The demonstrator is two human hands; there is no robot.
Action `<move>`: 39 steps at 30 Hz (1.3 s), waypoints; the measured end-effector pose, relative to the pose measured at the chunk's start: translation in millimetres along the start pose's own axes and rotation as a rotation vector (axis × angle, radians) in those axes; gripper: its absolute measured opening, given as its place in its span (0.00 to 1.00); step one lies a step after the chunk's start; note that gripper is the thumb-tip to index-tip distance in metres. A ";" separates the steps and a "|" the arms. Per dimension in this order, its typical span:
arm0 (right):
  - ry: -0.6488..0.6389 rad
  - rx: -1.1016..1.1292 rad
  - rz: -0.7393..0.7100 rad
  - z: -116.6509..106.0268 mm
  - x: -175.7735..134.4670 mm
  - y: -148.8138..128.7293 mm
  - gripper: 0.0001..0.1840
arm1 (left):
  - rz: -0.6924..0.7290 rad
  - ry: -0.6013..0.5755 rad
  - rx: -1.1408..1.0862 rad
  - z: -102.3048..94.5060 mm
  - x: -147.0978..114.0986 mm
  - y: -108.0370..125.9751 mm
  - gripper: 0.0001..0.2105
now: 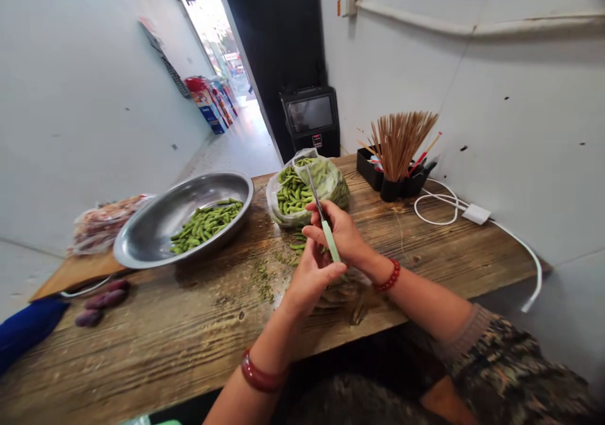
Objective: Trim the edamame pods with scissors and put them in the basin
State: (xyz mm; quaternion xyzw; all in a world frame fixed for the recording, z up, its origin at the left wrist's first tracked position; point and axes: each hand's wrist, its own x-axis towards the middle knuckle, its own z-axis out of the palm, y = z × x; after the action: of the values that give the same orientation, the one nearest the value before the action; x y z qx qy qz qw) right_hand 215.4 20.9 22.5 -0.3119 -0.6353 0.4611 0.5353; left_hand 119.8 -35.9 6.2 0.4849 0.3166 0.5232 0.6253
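Observation:
My right hand is closed around a slim cutting tool with a pale green handle. Its narrow metal blade points up and away; seen edge-on, I cannot tell whether it is scissors or a knife. Just below, my left hand has curled fingers, with the thumb near the handle's end; what lies within them is hidden. Beyond both hands stands a clear plastic bag full of green bean pods. A few loose pods and small green scraps lie on the wooden table beside my hands.
A tilted-looking steel basin holding more pods stands left. Beyond it is a bagged reddish item; purple roots lie in front. At back right, a black caddy holds wooden skewers, beside a white cable against the wall.

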 end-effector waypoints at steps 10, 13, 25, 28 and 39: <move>-0.315 -0.390 -0.266 -27.1 -5.0 -4.2 0.32 | -0.022 0.075 0.156 -22.5 -12.4 1.3 0.46; -0.318 -0.251 -0.136 -23.8 -9.3 2.5 0.30 | 0.011 0.107 0.251 -23.7 -12.4 -1.9 0.46; -0.259 0.205 0.172 -38.9 -4.4 11.9 0.25 | -0.017 0.365 0.679 -71.3 -15.4 22.4 0.19; -0.244 0.109 0.147 -45.7 -4.4 15.8 0.25 | -0.007 0.319 0.867 -84.8 -2.2 20.4 0.14; -0.231 -0.258 -0.049 -47.8 -2.1 23.5 0.32 | 0.296 -0.005 1.376 -99.9 39.6 -6.0 0.14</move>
State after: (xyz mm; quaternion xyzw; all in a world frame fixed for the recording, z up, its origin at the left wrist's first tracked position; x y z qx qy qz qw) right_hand 259.8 40.0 0.2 -0.3074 -0.7540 0.3954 0.4250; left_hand 41.7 29.7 -27.9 0.8096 0.5048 0.2825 0.0995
